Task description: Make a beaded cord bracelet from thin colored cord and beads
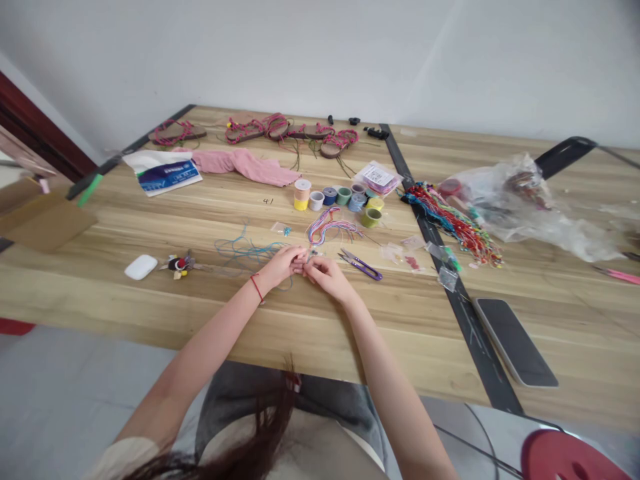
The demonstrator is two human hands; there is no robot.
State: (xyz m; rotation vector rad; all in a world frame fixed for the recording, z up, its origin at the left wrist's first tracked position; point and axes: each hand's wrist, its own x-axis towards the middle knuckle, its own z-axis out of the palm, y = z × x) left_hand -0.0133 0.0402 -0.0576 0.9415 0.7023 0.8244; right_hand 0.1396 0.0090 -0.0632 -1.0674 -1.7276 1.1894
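Our left hand [280, 265] and right hand [324, 276] are drawn close together above the wooden table [310, 333], with the fingers curled and the fingertips [301, 257] meeting in a pinch. Between them sits a small piece [309, 253], too tiny for us to identify. A loose tangle of thin teal cord [245, 249] lies just beside our left hand, and a red string bracelet [257, 287] circles that wrist. Just right of our right hand rest purple-handled thread snips [361, 265]. Above our hands lies a bundle of thin multicoloured cords [330, 227], and beyond it stands a cluster of thread spools [330, 197] in pastel and yellow-green shades. A small clear bag with a turquoise bead [283, 230] lies near the teal cord. Farther left we have a white earbud case [141, 267] and a small tasselled ornament [177, 265]. Along the far edge lie sandals laced with pink cord [255, 129], with a crumpled pink cloth [245, 167] in front of them. To the right are a thick bunch of bright braided cords [450, 223], a clear plastic bag [525, 207] and a smartphone [515, 341] lying face up, beside a black strip [475, 327] running across the tabletop.
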